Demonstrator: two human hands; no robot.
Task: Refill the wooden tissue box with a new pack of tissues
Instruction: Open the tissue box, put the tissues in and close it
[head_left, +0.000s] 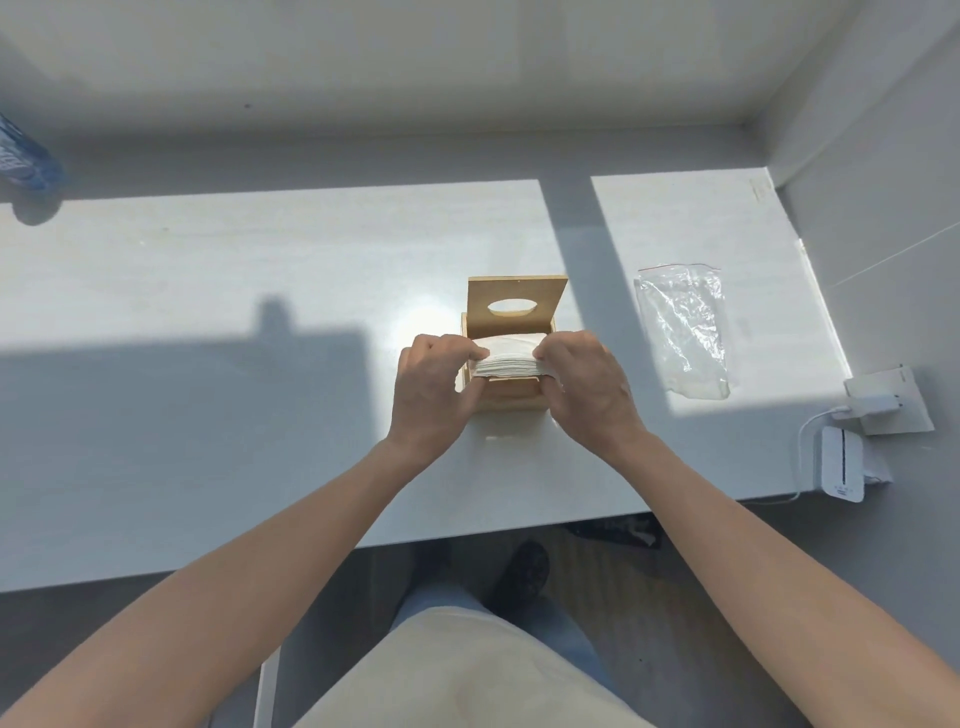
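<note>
A wooden tissue box (511, 397) stands in the middle of the white table (208, 322), its lid (514, 304) with an oval hole tipped up at the back. A white stack of tissues (511, 358) sits at the box's open top, partly above the rim. My left hand (436, 382) grips the stack's left end and my right hand (584, 376) grips its right end, both with fingers curled over the edges. The box's side walls are mostly hidden behind my hands.
An empty clear plastic wrapper (683, 330) lies flat to the right of the box. A white charger and small white device (841, 460) sit at the table's right edge. A blue bottle (23, 156) stands at the far left. Walls close the back and right.
</note>
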